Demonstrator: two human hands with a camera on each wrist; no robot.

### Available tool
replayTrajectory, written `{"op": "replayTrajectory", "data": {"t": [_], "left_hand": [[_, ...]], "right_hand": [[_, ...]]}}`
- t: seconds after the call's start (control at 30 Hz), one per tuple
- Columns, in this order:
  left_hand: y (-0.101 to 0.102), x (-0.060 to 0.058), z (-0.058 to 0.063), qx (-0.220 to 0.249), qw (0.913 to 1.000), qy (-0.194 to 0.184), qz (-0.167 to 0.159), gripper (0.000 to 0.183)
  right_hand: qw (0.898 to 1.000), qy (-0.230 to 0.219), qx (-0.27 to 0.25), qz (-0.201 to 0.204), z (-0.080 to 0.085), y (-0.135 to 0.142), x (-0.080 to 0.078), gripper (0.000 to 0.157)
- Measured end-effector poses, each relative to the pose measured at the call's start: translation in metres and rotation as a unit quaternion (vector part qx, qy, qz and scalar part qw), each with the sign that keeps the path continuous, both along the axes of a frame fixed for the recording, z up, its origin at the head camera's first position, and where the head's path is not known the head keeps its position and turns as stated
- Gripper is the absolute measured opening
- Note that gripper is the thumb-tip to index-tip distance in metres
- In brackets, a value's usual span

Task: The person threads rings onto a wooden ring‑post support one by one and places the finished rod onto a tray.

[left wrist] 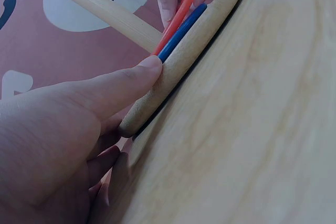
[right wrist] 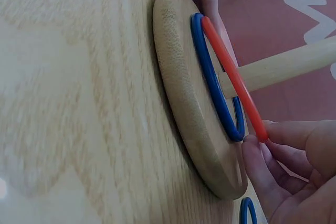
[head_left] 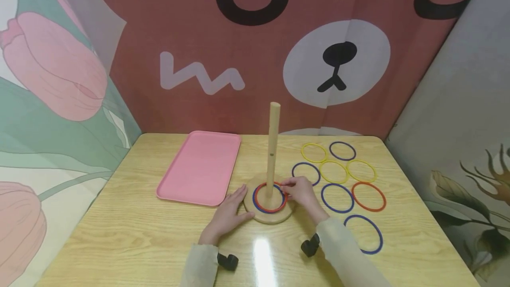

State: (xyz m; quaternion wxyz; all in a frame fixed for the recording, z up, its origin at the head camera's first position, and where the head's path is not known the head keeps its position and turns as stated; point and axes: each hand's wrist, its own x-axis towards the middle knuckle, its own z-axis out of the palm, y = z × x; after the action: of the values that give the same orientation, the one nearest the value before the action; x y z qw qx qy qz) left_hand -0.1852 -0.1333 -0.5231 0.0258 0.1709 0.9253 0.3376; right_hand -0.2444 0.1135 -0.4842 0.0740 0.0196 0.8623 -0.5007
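A wooden post (head_left: 273, 136) stands upright on a round wooden base (head_left: 271, 219). A blue ring (right wrist: 210, 85) lies flat on the base around the foot of the post. Above it, a red ring (right wrist: 231, 69) also encircles the post, tilted, with its right side raised off the blue one. My right hand (head_left: 303, 191) pinches the red ring's right side between thumb and fingertips. My left hand (head_left: 227, 216) rests against the base's left edge, thumb and fingers spread along it, thumb tip by the rings' left side.
Right of the base lie several loose blue rings (head_left: 381, 238), three yellow rings (head_left: 301, 152) and another red ring (head_left: 385, 200). A pink tray (head_left: 199, 167) sits back left on the wooden table (head_left: 131, 216). Behind the table stands a patterned wall (head_left: 255, 48).
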Motion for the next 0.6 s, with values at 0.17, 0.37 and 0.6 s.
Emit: {"op": "replayTrajectory", "data": {"t": [0.17, 0.37, 0.6], "left_hand": [[0.0004, -0.0001, 0.0002, 0.000, 1.0000, -0.002, 0.000, 0.085], [0.0008, 0.0001, 0.0004, -0.002, 1.0000, 0.002, 0.000, 0.085], [0.0011, 0.0003, 0.0007, -0.003, 1.0000, 0.005, 0.001, 0.085]], "right_hand": [[0.999, 0.012, 0.030, 0.007, 0.0011, -0.0023, 0.0015, 0.014], [0.997, 0.024, 0.070, 0.016, 0.0031, -0.0039, 0.0048, 0.013], [0.997, 0.022, 0.065, 0.028, 0.0055, -0.0023, 0.0068, 0.016]]}}
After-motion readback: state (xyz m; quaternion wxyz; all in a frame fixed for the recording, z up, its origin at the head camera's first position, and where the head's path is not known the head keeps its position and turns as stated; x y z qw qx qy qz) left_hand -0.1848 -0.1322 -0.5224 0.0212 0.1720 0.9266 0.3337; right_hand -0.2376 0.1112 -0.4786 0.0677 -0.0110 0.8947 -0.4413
